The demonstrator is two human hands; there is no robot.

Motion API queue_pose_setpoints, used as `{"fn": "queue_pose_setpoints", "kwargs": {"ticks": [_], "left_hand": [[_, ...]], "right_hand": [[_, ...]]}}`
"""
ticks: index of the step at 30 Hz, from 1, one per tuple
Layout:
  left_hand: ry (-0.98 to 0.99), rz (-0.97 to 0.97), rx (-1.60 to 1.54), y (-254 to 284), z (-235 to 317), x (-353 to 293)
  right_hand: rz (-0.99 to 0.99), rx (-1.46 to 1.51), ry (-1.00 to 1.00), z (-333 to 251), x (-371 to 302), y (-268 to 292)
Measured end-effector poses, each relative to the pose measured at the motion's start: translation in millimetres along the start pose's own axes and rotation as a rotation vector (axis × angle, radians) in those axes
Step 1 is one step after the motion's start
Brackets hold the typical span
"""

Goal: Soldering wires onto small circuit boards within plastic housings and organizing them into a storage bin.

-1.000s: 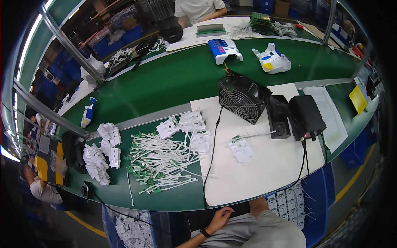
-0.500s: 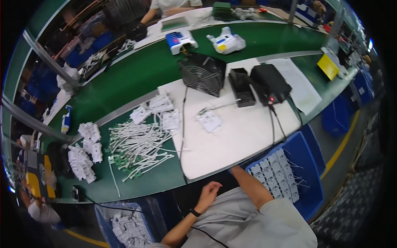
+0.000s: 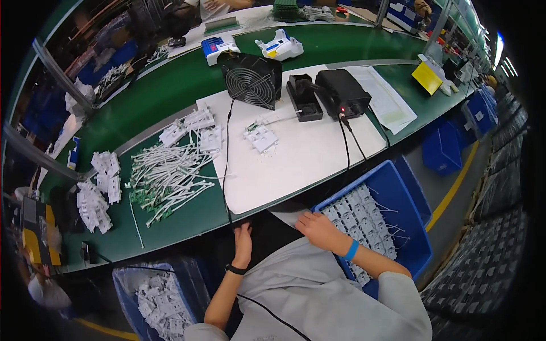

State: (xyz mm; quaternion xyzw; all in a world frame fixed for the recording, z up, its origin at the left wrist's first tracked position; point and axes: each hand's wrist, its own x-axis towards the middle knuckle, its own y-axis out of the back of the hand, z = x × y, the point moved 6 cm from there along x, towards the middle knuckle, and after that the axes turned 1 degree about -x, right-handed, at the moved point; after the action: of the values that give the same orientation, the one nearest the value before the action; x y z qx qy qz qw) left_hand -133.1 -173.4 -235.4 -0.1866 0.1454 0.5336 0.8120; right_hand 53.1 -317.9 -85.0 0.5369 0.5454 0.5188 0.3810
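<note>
My left hand rests flat below the near edge of the green workbench, fingers apart, holding nothing. My right hand lies palm down at the left rim of a blue bin filled with white plastic parts, its fingers spread and not gripping anything I can see. Above both hands a white mat covers the bench. On it lies a small cluster of white parts. A pile of white cable pieces sits left of the mat.
A black fan, a black stand and a black power unit stand at the mat's far edge, cables trailing toward me. A second blue bin of white parts sits lower left. Stacks of white parts lie at the left.
The view has swung down and right. Both my hands have come further into view, and the right one has reached over to the blue bin of white parts.
</note>
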Motion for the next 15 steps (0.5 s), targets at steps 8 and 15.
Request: {"fn": "queue_pose_setpoints", "kwargs": {"ticks": [8,15], "left_hand": [[0.040,-0.327,0.138,-49,47,-10],[0.241,-0.121,0.189,13,-4,36]], "right_hand": [[0.077,0.175,-0.077,-31,32,-26],[0.147,0.326,-0.157,-63,64,-45]]}}
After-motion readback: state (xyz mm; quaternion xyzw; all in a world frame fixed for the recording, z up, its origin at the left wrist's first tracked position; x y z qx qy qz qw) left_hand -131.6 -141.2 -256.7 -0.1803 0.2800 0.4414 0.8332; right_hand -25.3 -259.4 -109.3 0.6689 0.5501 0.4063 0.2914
